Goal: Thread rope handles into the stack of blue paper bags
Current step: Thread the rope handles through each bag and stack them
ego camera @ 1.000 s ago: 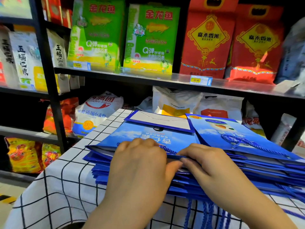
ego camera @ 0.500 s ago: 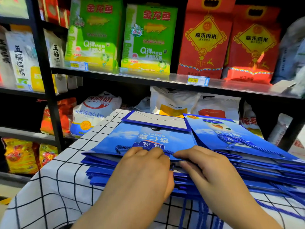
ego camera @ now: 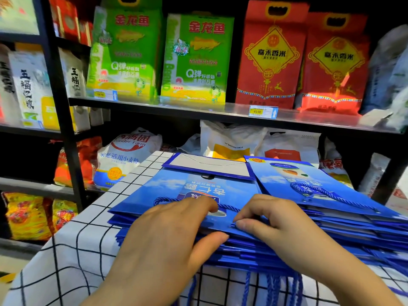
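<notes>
a stack of flat blue paper bags [ego camera: 298, 237] lies on a counter [ego camera: 72, 257] covered in white cloth with a black grid. the top bag [ego camera: 176, 188] of the left pile lies printed side up, its white bottom flap folded toward the shelves. a blue rope handle [ego camera: 167, 199] runs across its near end, partly hidden under the fingers.

the left hand [ego camera: 167, 235] lies palm down on that bag, fingers curled over the rope and thumb tucked under the bag's near edge, so it pinches the bag's edge. the right hand [ego camera: 271, 224] sits just beside it, fingers bent and narrow, thumb and forefinger nipping the rope end at the bag's edge.

a second pile, overlapping to the right, has a top bag [ego camera: 284, 184] with a looped rope handle [ego camera: 318, 192] lying on it. more blue ropes [ego camera: 271, 288] hang from the stack over the counter's near side.

behind, a black shelf [ego camera: 198, 111] holds green rice bags [ego camera: 196, 58] and red rice bags [ego camera: 271, 56]; what the bags hold cannot be seen.
</notes>
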`<action>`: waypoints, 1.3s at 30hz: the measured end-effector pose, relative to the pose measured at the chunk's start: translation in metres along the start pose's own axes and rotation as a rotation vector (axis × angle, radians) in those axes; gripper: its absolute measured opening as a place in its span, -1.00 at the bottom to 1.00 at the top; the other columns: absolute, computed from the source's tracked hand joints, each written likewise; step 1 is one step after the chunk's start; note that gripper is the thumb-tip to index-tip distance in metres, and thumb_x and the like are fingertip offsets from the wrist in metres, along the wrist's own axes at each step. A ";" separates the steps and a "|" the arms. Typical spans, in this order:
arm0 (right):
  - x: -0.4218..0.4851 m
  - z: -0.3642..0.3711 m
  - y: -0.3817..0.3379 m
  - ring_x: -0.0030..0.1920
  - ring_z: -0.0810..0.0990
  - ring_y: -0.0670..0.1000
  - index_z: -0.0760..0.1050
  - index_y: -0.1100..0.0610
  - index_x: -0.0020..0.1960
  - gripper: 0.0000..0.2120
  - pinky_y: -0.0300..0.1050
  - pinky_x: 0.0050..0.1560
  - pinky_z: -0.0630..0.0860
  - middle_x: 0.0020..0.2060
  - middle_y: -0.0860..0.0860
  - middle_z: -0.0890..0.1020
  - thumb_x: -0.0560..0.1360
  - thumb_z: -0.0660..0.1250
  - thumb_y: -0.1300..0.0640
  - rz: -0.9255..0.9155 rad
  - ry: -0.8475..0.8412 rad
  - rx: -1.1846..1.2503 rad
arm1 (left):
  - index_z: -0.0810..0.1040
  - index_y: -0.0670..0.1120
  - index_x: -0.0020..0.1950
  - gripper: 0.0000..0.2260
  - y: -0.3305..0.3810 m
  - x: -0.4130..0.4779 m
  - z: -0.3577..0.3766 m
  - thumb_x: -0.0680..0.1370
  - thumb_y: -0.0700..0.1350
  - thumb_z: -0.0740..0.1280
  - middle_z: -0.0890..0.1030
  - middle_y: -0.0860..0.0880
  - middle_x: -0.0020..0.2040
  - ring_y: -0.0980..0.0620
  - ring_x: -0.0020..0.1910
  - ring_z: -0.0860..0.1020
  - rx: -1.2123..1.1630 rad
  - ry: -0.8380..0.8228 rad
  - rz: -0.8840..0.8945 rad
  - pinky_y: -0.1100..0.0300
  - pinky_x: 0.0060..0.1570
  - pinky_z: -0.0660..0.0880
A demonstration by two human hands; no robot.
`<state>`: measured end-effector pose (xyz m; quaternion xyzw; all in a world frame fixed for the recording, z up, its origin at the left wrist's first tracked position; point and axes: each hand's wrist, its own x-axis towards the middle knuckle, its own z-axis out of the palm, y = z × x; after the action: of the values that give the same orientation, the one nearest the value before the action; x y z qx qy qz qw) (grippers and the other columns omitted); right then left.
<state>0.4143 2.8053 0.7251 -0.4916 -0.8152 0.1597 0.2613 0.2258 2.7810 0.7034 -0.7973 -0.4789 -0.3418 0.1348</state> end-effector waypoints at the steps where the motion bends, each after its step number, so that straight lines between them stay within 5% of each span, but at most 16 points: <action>1: 0.001 0.001 0.000 -0.07 0.48 -0.20 0.45 -0.14 -0.30 -0.81 -0.39 -0.07 0.37 -0.20 -0.13 0.57 0.48 0.30 0.03 0.007 0.023 0.001 | 0.52 0.18 -0.11 -0.72 -0.001 0.000 0.000 0.39 0.27 0.12 0.59 0.29 -0.26 0.25 -0.28 0.52 0.013 -0.016 0.004 0.60 -0.33 0.04; 5: 0.005 0.003 0.003 -0.10 0.46 -0.27 0.39 -0.14 -0.33 -0.76 -0.44 -0.13 0.36 -0.23 -0.21 0.54 0.50 0.27 0.04 0.031 0.185 -0.026 | 0.58 0.19 -0.27 -0.69 -0.005 -0.001 0.001 0.38 0.25 0.09 0.57 0.29 -0.36 0.27 -0.41 0.54 0.055 -0.077 0.002 0.58 -0.36 -0.03; 10: 0.006 0.002 0.008 -0.10 0.46 -0.29 0.44 -0.17 -0.33 -0.78 -0.48 -0.13 0.34 -0.24 -0.18 0.57 0.45 0.34 0.05 0.051 0.268 -0.005 | 0.57 0.20 -0.34 -0.68 -0.007 -0.006 -0.001 0.40 0.23 0.08 0.56 0.29 -0.39 0.28 -0.42 0.54 -0.007 -0.124 -0.061 0.52 -0.50 0.11; 14: 0.006 -0.013 0.014 -0.27 0.51 -0.18 0.48 -0.05 -0.32 -0.77 -0.26 -0.27 0.40 -0.36 -0.13 0.57 0.45 0.29 -0.12 0.216 0.338 -0.182 | 0.47 0.24 -0.09 -0.48 -0.012 0.000 -0.029 0.27 0.40 -0.16 0.55 0.26 -0.27 0.23 -0.27 0.50 -0.074 -0.028 -0.257 0.26 -0.36 0.42; 16: 0.008 -0.014 0.012 -0.26 0.53 -0.08 0.50 0.03 -0.31 -0.65 -0.20 -0.33 0.36 -0.38 -0.07 0.57 0.45 0.24 -0.22 0.299 0.266 -0.370 | 0.49 0.19 -0.23 -0.60 -0.025 0.004 -0.038 0.32 0.41 0.01 0.53 0.20 -0.39 0.09 -0.39 0.46 -0.138 0.067 -0.358 0.15 -0.42 0.38; 18: 0.009 -0.010 0.006 -0.21 0.57 0.00 0.55 0.10 -0.23 -0.53 -0.19 -0.37 0.34 -0.31 0.00 0.62 0.43 0.20 -0.30 0.343 0.179 -0.480 | 0.47 0.03 -0.43 -0.62 -0.048 0.010 -0.040 0.39 0.28 0.19 0.46 0.07 -0.54 0.10 -0.47 0.42 0.059 0.148 -0.457 0.20 -0.44 0.34; 21: 0.011 -0.006 -0.001 -0.23 0.54 0.06 0.52 0.11 -0.20 -0.47 -0.17 -0.38 0.31 -0.28 0.01 0.58 0.41 0.15 -0.36 0.396 0.097 -0.544 | 0.50 0.04 -0.38 -0.62 -0.088 0.014 -0.032 0.46 0.27 0.19 0.55 0.06 -0.36 0.01 -0.32 0.49 0.292 -0.109 -0.615 0.16 -0.30 0.46; 24: 0.012 -0.006 -0.007 -0.33 0.42 0.01 0.36 0.07 -0.34 -0.51 -0.18 -0.43 0.26 -0.38 -0.04 0.45 0.45 0.12 -0.34 0.425 0.059 -0.584 | 0.58 0.02 -0.35 -0.56 -0.111 0.009 -0.022 0.42 0.34 0.19 0.62 0.06 -0.20 0.04 -0.23 0.54 0.180 -0.337 -0.660 0.15 -0.19 0.50; 30: 0.013 0.001 -0.005 -0.19 0.50 0.07 0.40 0.12 -0.23 -0.60 -0.09 -0.29 0.35 -0.28 0.01 0.51 0.48 0.19 -0.23 0.437 0.113 -0.354 | 0.56 0.03 -0.39 -0.69 -0.114 0.001 -0.022 0.40 0.23 0.32 0.59 0.02 -0.33 0.02 -0.28 0.53 0.037 -0.164 -0.692 0.11 -0.25 0.48; 35: 0.021 -0.005 -0.002 -0.39 0.33 -0.03 0.32 0.13 -0.30 -0.69 -0.19 -0.43 0.19 -0.41 0.00 0.38 0.48 0.28 -0.04 0.359 0.263 -0.102 | 0.56 0.03 -0.47 -0.72 -0.106 0.002 -0.037 0.38 0.13 0.38 0.59 -0.05 -0.39 -0.09 -0.33 0.54 0.020 0.000 -0.635 0.05 -0.27 0.48; 39: 0.028 -0.029 0.007 -0.40 0.43 -0.03 0.41 0.12 -0.25 -0.81 -0.17 -0.41 0.29 -0.39 0.02 0.50 0.46 0.34 0.05 0.346 0.353 0.159 | 0.55 0.00 -0.51 -0.68 -0.089 0.020 -0.051 0.35 0.16 0.40 0.59 -0.05 -0.42 -0.07 -0.34 0.54 -0.066 0.063 -0.613 0.05 -0.27 0.49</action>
<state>0.4259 2.8333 0.7521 -0.6218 -0.6458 0.1774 0.4060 0.1346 2.8111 0.7440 -0.6085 -0.6814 -0.4065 0.0143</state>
